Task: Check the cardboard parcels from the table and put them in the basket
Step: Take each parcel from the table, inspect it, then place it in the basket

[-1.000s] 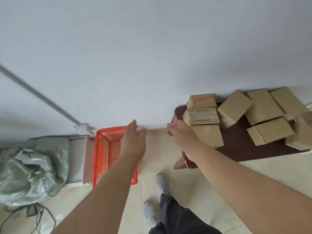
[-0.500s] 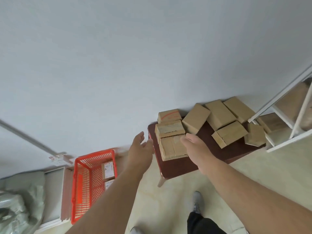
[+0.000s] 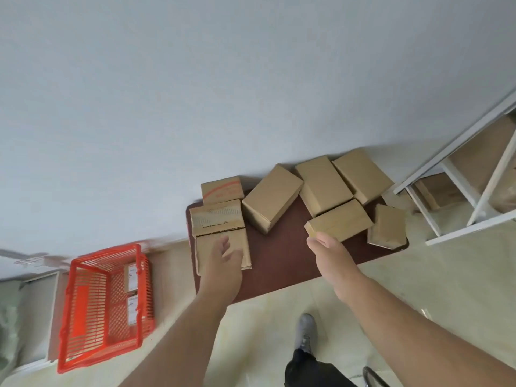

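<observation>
From the head view, my left hand (image 3: 223, 258) hovered spread over the near-left parcel (image 3: 223, 247) on the desk (image 3: 279, 263); my right hand (image 3: 325, 247), relaxed and empty, neared another parcel (image 3: 337, 220). Next: grip, check, carry to the basket (image 3: 103, 308).

Matt brown cardboard parcels (image 3: 272, 198), glossy dark-brown table (image 3: 279, 255), red slatted plastic basket (image 3: 83, 317), pale glossy floor tiles (image 3: 418, 280).

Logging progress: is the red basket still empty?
No, the red basket already holds two labelled parcels against its right side.
</observation>
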{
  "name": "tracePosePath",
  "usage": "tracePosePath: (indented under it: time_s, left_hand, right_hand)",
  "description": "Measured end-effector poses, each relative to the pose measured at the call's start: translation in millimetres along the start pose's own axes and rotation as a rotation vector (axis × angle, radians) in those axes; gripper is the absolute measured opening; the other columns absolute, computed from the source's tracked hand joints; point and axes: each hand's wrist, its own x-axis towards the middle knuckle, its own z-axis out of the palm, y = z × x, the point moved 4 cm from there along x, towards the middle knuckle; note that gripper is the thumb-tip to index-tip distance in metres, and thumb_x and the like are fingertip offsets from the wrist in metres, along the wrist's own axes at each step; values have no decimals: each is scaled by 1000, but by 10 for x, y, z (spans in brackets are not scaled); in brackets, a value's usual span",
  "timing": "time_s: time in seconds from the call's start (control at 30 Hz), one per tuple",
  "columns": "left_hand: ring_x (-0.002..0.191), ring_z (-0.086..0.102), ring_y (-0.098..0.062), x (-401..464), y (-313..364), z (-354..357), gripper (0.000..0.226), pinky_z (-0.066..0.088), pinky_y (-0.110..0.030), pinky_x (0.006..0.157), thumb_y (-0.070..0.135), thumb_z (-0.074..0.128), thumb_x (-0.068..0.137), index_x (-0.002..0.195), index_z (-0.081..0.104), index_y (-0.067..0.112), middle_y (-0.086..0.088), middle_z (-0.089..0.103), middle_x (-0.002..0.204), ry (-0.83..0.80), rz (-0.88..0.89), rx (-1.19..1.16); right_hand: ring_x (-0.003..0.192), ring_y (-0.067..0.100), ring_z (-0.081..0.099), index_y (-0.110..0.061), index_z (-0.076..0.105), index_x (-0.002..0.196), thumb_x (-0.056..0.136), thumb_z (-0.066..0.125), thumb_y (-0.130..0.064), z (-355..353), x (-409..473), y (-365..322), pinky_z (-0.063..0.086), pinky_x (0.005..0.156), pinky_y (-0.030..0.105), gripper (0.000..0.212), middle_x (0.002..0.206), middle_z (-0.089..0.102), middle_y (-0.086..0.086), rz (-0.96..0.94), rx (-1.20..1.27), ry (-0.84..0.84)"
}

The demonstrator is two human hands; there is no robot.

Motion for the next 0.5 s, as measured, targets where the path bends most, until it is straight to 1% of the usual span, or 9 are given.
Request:
tracePosePath:
  time_s: [0.07,0.17,0.2,0.27,0.33,0.37,0.43,0.47,0.5]
  left_hand:
    - [120,50,-2,0,4,305,51,35,-24,97,27,54,108,157,41,26,9,47,156,-1,-28,2]
    - [93,52,14,-21,-16,614,51,38,-7,70,32,52,108,157,40,28,16,50,140,-22,-52,2]
    - [90,53,16,-33,-24,664,50,38,-3,67,32,52,109,157,39,28,16,51,137,-22,-62,1]
    - [100,54,13,-26,-63,696,51,39,-8,78,33,52,109,158,39,27,14,51,147,-3,-69,5]
    - [98,54,11,9,-108,670,50,40,-15,76,33,53,108,157,40,28,13,52,150,23,-76,3]
    - [90,52,12,18,-141,653,50,38,-14,71,33,53,108,156,41,29,14,56,142,35,-89,-1]
    - [80,50,10,44,-227,622,48,36,-14,64,31,54,109,155,42,29,22,61,114,50,-111,-7]
    - [79,51,9,66,-268,607,48,38,-15,66,31,54,108,155,43,28,23,59,108,51,-118,-12]
    - [84,52,8,106,-330,597,48,40,-18,73,31,55,108,154,44,28,21,61,115,48,-126,-19]
  right_hand:
    - [150,18,41,-15,36,162,109,50,-32,-276,179,57,32,109,30,58,164,44,1,24,-13,-5]
    - [151,19,39,-15,35,163,110,48,-33,-573,397,85,31,108,31,58,165,41,0,46,-46,-3]
    - [152,19,39,-15,35,163,110,48,-33,-637,455,87,32,110,32,58,165,42,1,46,-52,0]
    - [151,19,39,-15,36,163,110,48,-33,-705,538,95,32,115,35,57,165,42,1,46,-70,4]
    - [151,20,39,-16,36,163,110,48,-34,-706,569,107,32,117,37,57,165,42,1,43,-76,5]
    - [152,20,39,-16,36,163,110,48,-33,-687,560,115,32,117,37,57,165,42,1,42,-79,3]
    - [152,20,39,-15,34,163,111,48,-33,-612,527,134,32,117,37,57,165,42,2,40,-100,-12]
    - [152,19,39,-15,34,164,111,47,-33,-569,504,143,31,118,36,57,165,42,2,39,-109,-20]
    - [152,19,38,-15,33,164,111,47,-33,-523,481,168,31,118,35,58,166,41,1,41,-113,-22]
